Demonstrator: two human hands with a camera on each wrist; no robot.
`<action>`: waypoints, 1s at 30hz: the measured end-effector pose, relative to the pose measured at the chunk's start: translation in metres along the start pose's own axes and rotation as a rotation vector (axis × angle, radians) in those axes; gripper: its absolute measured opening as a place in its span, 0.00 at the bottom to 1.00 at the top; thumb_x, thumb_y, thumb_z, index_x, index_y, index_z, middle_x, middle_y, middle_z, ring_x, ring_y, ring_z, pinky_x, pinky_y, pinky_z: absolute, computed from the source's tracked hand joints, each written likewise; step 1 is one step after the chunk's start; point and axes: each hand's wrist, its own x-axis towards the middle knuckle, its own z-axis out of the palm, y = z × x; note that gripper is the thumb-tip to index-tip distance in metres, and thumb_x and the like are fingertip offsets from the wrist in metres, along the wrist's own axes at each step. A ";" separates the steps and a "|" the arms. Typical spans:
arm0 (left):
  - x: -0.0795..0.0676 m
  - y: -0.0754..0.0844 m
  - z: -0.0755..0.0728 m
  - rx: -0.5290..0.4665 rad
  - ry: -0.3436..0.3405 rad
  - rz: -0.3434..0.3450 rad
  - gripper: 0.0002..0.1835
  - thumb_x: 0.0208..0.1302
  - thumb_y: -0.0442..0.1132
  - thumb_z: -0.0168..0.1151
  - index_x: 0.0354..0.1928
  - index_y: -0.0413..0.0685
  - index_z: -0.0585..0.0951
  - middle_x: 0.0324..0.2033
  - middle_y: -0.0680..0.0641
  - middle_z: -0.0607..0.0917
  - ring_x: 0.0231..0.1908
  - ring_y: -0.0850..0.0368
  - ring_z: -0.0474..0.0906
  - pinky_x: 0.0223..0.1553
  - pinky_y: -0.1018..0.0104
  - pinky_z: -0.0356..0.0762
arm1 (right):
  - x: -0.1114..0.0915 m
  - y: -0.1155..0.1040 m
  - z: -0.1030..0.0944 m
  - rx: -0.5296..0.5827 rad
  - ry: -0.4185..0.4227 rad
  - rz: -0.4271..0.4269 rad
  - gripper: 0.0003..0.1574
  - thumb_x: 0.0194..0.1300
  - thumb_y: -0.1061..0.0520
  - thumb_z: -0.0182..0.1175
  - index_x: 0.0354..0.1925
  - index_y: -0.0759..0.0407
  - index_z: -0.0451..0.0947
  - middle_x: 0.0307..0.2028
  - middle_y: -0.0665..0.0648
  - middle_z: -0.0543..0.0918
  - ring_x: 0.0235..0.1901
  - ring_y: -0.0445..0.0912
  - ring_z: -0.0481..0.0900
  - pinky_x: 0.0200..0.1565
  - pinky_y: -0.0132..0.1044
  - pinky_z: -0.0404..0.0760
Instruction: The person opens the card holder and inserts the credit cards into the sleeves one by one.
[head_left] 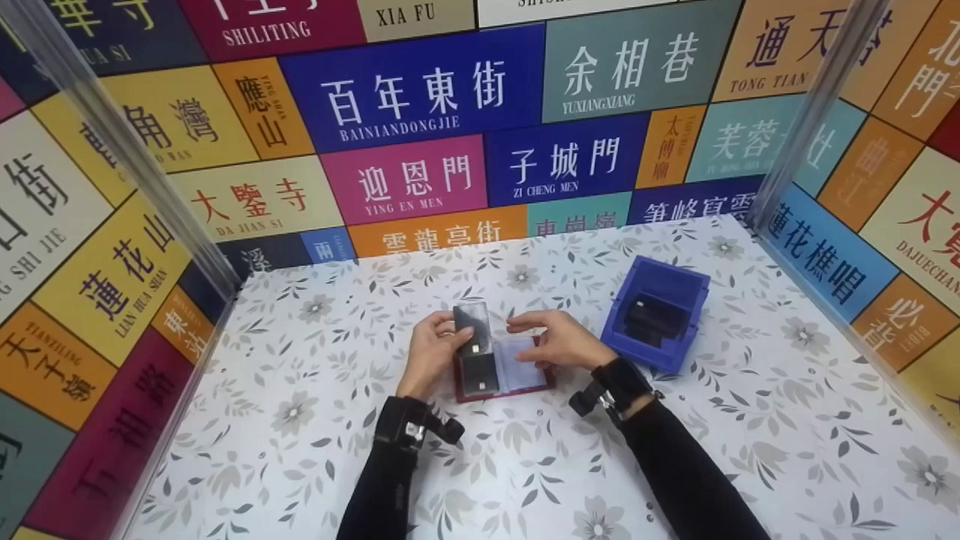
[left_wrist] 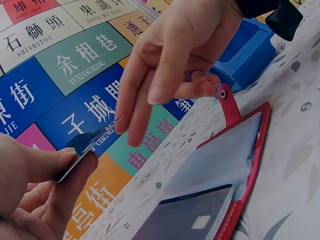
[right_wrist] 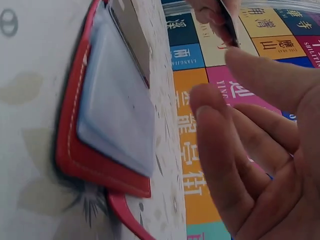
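Observation:
My left hand (head_left: 435,349) pinches a dark card (head_left: 472,330) between thumb and fingers, raised over an open red card holder (head_left: 517,391). In the left wrist view this card (left_wrist: 89,145) is edge-on and tilted. Another dark card (left_wrist: 187,215) lies in the holder's left side, with a small pale square on it. Clear plastic sleeves (right_wrist: 117,100) fill the other side. My right hand (head_left: 562,341) hovers over those sleeves with loosely bent fingers and nothing between them. In the left wrist view its fingertips overlap the raised card's far end.
A blue plastic box (head_left: 701,300) with a black object (head_left: 656,315) inside stands to the right, beyond my right wrist. The holder's red snap strap (left_wrist: 230,107) sticks out from its side. Panels with printed signs (head_left: 420,90) border the flower-patterned tabletop (head_left: 300,465).

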 end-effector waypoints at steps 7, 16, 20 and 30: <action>0.000 0.004 -0.002 -0.028 -0.061 -0.020 0.23 0.62 0.21 0.66 0.58 0.34 0.74 0.54 0.36 0.84 0.38 0.55 0.86 0.41 0.62 0.88 | -0.004 0.008 -0.003 -0.313 -0.071 -0.028 0.43 0.44 0.57 0.84 0.60 0.62 0.83 0.54 0.63 0.85 0.52 0.57 0.82 0.57 0.51 0.81; 0.002 0.005 -0.007 0.003 -0.133 -0.021 0.25 0.64 0.22 0.62 0.61 0.45 0.75 0.51 0.38 0.78 0.43 0.46 0.83 0.36 0.60 0.86 | -0.007 0.013 -0.001 -0.354 -0.075 -0.021 0.48 0.39 0.55 0.86 0.60 0.63 0.83 0.49 0.63 0.78 0.44 0.54 0.78 0.46 0.43 0.79; 0.001 0.005 -0.009 -0.019 -0.093 -0.012 0.15 0.65 0.24 0.65 0.47 0.41 0.71 0.45 0.39 0.84 0.41 0.47 0.87 0.42 0.58 0.88 | -0.007 0.014 -0.001 -0.353 -0.075 -0.021 0.48 0.39 0.54 0.86 0.61 0.64 0.82 0.50 0.63 0.78 0.45 0.54 0.77 0.49 0.44 0.79; -0.003 0.008 -0.014 0.224 -0.161 -0.004 0.14 0.69 0.29 0.63 0.55 0.38 0.85 0.49 0.40 0.85 0.45 0.54 0.82 0.50 0.64 0.80 | -0.005 0.017 -0.001 -0.348 -0.081 -0.002 0.49 0.39 0.53 0.86 0.61 0.63 0.82 0.50 0.61 0.78 0.44 0.53 0.77 0.47 0.43 0.78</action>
